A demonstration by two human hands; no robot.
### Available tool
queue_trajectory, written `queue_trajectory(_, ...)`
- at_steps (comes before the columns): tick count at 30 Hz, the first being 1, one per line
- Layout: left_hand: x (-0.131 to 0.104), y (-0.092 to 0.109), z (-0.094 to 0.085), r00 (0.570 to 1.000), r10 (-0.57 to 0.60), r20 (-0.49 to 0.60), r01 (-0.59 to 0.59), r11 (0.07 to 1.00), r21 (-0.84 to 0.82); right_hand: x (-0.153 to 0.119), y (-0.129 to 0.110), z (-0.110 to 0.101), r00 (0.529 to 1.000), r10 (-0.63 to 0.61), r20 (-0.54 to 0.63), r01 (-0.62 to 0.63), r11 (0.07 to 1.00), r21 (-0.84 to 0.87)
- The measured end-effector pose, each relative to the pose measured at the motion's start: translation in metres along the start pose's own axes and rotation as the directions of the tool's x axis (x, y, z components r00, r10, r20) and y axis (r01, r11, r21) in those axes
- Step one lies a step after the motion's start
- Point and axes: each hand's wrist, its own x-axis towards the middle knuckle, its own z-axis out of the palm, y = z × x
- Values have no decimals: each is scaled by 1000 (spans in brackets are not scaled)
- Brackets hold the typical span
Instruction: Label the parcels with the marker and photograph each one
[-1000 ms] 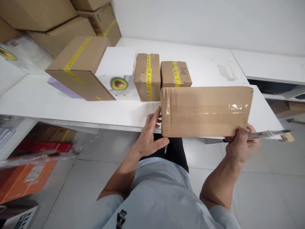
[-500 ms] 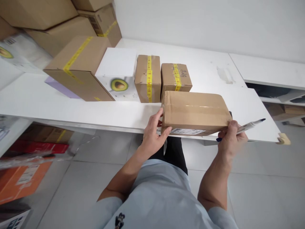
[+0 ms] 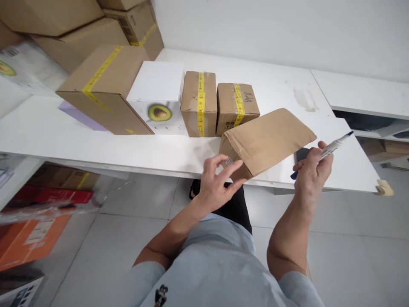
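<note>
A plain brown cardboard box (image 3: 268,140) sits at an angle near the table's front edge. My left hand (image 3: 219,181) is at its left end, with fingers on the end face and thumb by the lower corner, around a small white label. In my right hand (image 3: 313,170), just off the box's right end, is a white marker (image 3: 335,146), its dark tip bare and pointing up to the right. A blue cap (image 3: 294,175) shows under the same hand's fingers. Partly behind that hand lies a flat dark object (image 3: 300,154).
Behind the box stand two small yellow-taped cartons (image 3: 198,102) (image 3: 238,102), a white avocado-print box (image 3: 156,94) and a larger carton (image 3: 105,85). More cartons (image 3: 79,42) are stacked back left. The white table (image 3: 128,149) has a padded corner (image 3: 384,187) at right.
The brown box has turned, its right end swinging away from me and its printed label passing out of sight. My right hand has come off it; my left hand has shifted right.
</note>
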Motion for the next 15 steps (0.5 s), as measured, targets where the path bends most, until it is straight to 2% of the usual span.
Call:
queue_trajectory(2,7,-8,0,1000,-8,-14,9,999,32,-13,-7,-4,999,4,-49,1,996,94)
queue_trajectory(6,15,-17,7,998,35,44,-36,999,9,-34,-25,-16,995,-33,91,5,955,296)
queue_trajectory(10,15,-12,17,998,59,10,-59,997,50,-30,-32,-30,983,-135,122,47,835,548)
queue_trajectory(13,17,-8,23,996,87,-24,-83,989,122,-17,-33,-37,921,-316,228,62,695,716)
queue_trajectory(15,19,-7,25,994,104,-25,-99,983,155,-14,-38,-35,882,-407,237,85,633,770)
